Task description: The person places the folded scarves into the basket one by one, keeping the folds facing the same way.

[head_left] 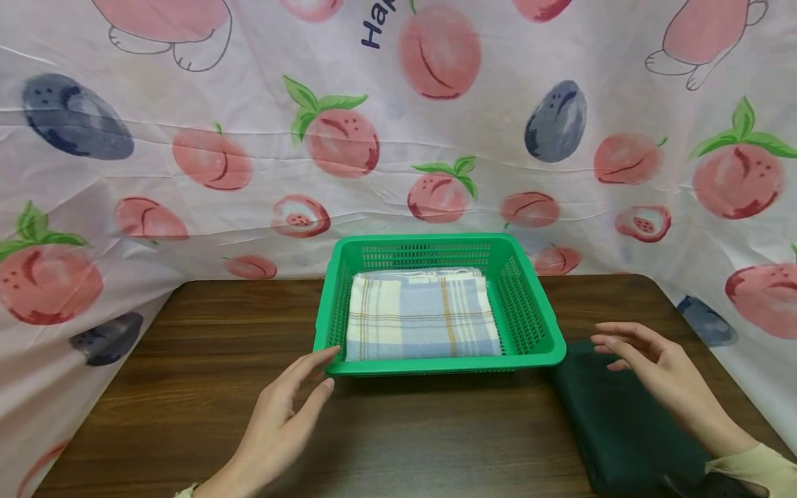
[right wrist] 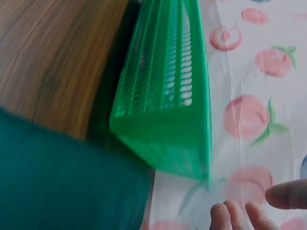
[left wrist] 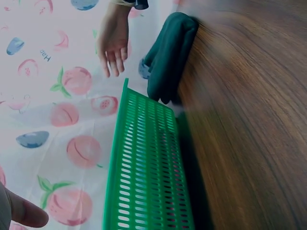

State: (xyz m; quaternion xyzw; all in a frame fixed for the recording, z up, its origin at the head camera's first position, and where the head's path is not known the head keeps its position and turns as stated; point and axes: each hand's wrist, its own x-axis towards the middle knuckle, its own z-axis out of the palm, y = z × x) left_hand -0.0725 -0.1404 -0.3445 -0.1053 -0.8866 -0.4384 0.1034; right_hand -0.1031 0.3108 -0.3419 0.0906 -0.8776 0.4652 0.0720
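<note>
A green plastic basket [head_left: 542, 349] with slotted walls stands toward the back of the table, and a folded plaid towel [head_left: 423, 315] in white, pale blue and tan lies inside it. My left hand [head_left: 280, 415] is at the basket's front left corner, fingers extended and thumb apart; whether the fingertips touch the rim I cannot tell. Over the folded dark green cloth [head_left: 623, 422], to the right of the basket, hovers my right hand [head_left: 654, 373]. Its fingers are loosely bent and hold nothing. In the right wrist view its fingertips [right wrist: 235, 215] show beyond the basket's end.
The brown wooden table [head_left: 205, 373] extends in front of the basket and to its left. A white curtain [head_left: 386, 200] printed with peaches hangs close behind the basket and along both sides. A dark object lies at the bottom right, near the right sleeve [head_left: 756, 470].
</note>
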